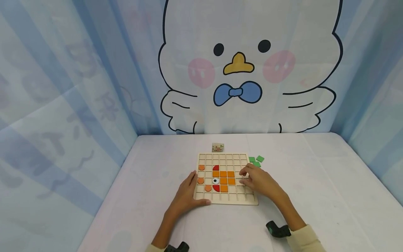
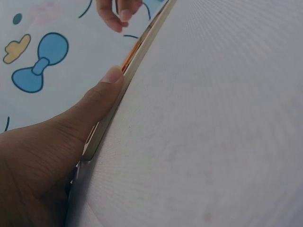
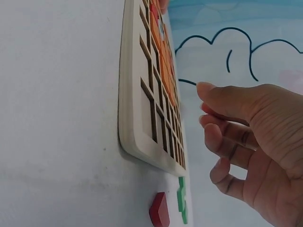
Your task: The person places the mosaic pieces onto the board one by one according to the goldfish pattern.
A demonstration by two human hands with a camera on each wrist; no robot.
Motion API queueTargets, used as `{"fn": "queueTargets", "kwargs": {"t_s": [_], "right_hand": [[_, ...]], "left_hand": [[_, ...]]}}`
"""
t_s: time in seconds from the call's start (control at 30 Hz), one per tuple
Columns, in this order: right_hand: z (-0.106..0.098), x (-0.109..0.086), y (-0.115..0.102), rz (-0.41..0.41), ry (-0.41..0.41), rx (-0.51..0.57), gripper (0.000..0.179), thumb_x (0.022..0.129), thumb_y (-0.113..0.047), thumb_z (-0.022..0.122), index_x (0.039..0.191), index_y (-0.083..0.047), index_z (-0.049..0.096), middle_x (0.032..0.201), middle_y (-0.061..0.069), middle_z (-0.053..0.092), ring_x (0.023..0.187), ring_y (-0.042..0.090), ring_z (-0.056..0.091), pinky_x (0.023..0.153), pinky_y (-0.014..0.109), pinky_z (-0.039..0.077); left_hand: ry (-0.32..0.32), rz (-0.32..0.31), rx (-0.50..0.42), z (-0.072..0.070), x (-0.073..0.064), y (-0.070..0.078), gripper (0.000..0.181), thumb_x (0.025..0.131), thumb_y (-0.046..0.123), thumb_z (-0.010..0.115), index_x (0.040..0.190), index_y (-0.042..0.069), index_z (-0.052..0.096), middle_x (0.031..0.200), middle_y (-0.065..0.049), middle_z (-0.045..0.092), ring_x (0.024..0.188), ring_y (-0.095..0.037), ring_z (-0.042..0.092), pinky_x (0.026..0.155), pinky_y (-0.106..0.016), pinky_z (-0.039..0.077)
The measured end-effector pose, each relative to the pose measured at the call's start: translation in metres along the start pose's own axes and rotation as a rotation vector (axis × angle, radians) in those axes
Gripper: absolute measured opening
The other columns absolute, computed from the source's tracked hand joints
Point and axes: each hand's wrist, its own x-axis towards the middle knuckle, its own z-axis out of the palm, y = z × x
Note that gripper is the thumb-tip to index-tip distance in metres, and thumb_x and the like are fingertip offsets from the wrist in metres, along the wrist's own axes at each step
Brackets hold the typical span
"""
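A square wooden grid board (image 1: 234, 199) lies on the table with colored pieces in its cells. Orange squares (image 1: 223, 174), two red quarter-circles (image 1: 216, 168) and an eye piece (image 1: 215, 181) form a group in the middle; several orange discs (image 1: 201, 167) sit toward the left. My left hand (image 1: 187, 194) steadies the board's near left corner, fingers along the left edge and thumb, fairly straight, on the front edge. Over the right columns hovers my right hand (image 1: 259, 180), its thumb and forefinger apart and the other fingers loosely curled. No piece shows between its fingertips in the head view.
Several green squares (image 1: 260, 159) lie beyond the board's right side. A red piece (image 3: 159, 209) rests on the table near the board's corner. Behind the board is a small patterned card (image 1: 218, 147). A printed curtain (image 1: 239, 115) closes off the table's back.
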Motion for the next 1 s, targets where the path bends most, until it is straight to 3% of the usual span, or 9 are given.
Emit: {"fn": "queueTargets", "kwargs": {"t_s": [0.33,0.6,1.0], "right_hand": [[-0.014,-0.020,0.018,0.030,-0.022,0.073,0.021,0.089,-0.018,0.071,0.107,-0.006,0.067,0.098,0.000,0.060,0.072,0.008,0.048,0.057,0.020,0.044],[-0.026,-0.034,0.031,0.038,-0.037,0.039,0.019,0.088,-0.016,0.072,0.103,-0.006,0.068,0.097,0.000,0.061,0.078,0.010,0.051,0.065,0.021,0.050],[-0.033,-0.060,0.053,0.104,-0.072,0.056,0.024,0.081,-0.020,0.079,0.099,-0.006,0.069,0.092,-0.001,0.061,0.076,0.011,0.050,0.062,0.018,0.047]], "left_hand": [[0.005,0.008,-0.004,0.002,-0.001,0.002,0.121,0.068,0.069,0.075,0.157,0.010,0.019,0.165,-0.008,0.014,0.148,-0.032,0.024,0.117,-0.053,0.030],[0.012,0.007,-0.009,0.001,-0.002,0.001,0.120,0.067,0.069,0.075,0.156,0.010,0.020,0.164,-0.008,0.015,0.148,-0.032,0.025,0.117,-0.052,0.030],[0.020,0.009,0.006,0.002,-0.001,0.001,0.121,0.067,0.070,0.075,0.156,0.010,0.021,0.164,-0.008,0.016,0.147,-0.032,0.026,0.117,-0.051,0.030]]}}
